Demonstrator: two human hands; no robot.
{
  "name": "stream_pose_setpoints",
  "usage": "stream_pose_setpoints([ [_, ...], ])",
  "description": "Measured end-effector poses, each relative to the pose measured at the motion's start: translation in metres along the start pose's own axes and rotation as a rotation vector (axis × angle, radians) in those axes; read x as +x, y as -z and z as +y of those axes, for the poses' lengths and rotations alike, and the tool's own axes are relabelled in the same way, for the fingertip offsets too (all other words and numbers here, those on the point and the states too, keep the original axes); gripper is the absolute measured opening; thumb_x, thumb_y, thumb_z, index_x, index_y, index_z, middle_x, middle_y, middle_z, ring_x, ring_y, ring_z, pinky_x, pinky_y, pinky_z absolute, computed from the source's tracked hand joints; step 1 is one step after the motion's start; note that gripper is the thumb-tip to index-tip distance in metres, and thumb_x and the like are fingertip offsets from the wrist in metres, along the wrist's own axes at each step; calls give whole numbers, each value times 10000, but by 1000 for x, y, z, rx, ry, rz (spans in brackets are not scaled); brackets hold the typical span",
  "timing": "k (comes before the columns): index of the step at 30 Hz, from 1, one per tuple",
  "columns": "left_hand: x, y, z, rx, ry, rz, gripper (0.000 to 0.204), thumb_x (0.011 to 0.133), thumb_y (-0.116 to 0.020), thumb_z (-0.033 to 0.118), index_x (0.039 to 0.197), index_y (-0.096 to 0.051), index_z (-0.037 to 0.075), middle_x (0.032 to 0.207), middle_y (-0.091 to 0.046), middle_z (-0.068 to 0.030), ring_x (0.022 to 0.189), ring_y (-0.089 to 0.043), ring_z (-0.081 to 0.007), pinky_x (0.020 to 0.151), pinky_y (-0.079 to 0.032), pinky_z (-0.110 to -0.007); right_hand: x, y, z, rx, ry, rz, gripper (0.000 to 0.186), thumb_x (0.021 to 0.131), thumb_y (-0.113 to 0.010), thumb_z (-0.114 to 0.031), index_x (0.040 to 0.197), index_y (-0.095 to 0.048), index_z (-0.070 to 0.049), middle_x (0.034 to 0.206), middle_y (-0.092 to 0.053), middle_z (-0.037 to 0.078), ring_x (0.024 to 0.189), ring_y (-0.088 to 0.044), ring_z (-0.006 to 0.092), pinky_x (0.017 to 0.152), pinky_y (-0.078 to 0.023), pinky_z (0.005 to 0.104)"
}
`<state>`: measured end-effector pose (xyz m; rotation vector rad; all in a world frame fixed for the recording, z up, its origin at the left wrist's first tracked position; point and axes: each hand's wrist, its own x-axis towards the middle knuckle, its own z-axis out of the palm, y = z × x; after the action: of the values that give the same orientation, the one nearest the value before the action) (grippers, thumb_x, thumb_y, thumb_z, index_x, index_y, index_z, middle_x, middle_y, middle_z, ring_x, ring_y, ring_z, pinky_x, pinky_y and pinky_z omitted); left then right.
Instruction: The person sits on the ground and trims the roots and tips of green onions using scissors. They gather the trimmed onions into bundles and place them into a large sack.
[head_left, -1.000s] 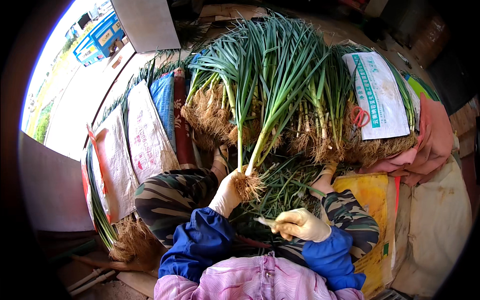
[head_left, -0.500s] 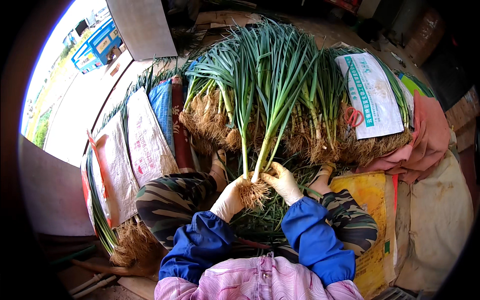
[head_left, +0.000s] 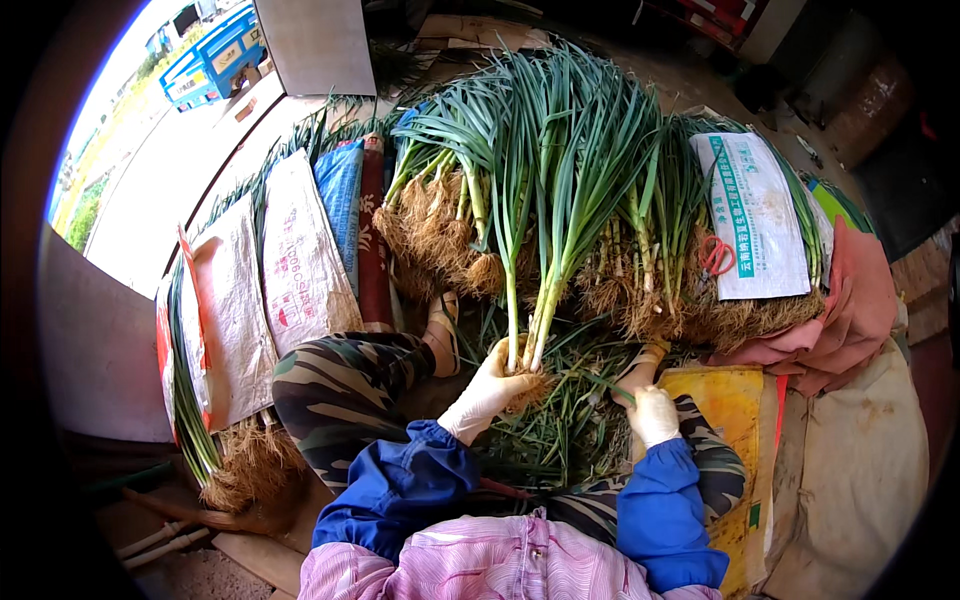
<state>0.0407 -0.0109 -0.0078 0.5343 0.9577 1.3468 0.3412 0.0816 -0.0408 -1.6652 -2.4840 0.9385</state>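
In my gloved left hand (head_left: 490, 390) are a few leeks (head_left: 541, 310), gripped at their white lower stems just above the roots. The long green leaves reach away from me and overlap the big pile of leeks (head_left: 440, 215) behind. Tan roots (head_left: 530, 392) poke out beside my left fingers. My gloved right hand (head_left: 654, 415) is apart from the stems, over my right knee, its fingers closed round a strip of green leaf (head_left: 606, 386). Below and between both hands lies a litter of torn green leaves (head_left: 575, 425).
Red-handled scissors (head_left: 717, 256) rest by a white sack (head_left: 750, 215) covering leeks at the right. More sacks (head_left: 300, 250) cover leeks at the left. A yellow sack (head_left: 735, 405) lies by my right leg, a pink cloth (head_left: 850, 285) beyond it. Outside stands a blue cart (head_left: 215, 60).
My right hand has left the leek stems and moved right and toward me, with a leaf strip in it. My left hand keeps its grip near the roots. The view has shifted slightly.
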Motion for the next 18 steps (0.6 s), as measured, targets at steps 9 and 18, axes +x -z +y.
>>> stream_pose_setpoints([
  [9, -12, -3, -13, 118, 96, 9, 523, 807, -712, 4, 1265, -464, 42, 1014, -586, -19, 884, -586, -125, 771, -504, -279, 87, -39, -155, 1342, 137, -63, 394, 870, -660, 10, 1244, -537, 1, 1089, -651, 53, 971, -616, 125, 881, -488, 247],
  [18, -2, 13, -31, -270, 198, -182, 433, 881, -663, 69, 1283, -506, 34, 1134, -630, -62, 1004, -643, -187, 845, -548, -316, 80, -26, -126, 1312, 99, -114, 400, 910, -618, -12, 1292, -505, 1, 1095, -648, 67, 975, -618, 123, 864, -495, 239],
])
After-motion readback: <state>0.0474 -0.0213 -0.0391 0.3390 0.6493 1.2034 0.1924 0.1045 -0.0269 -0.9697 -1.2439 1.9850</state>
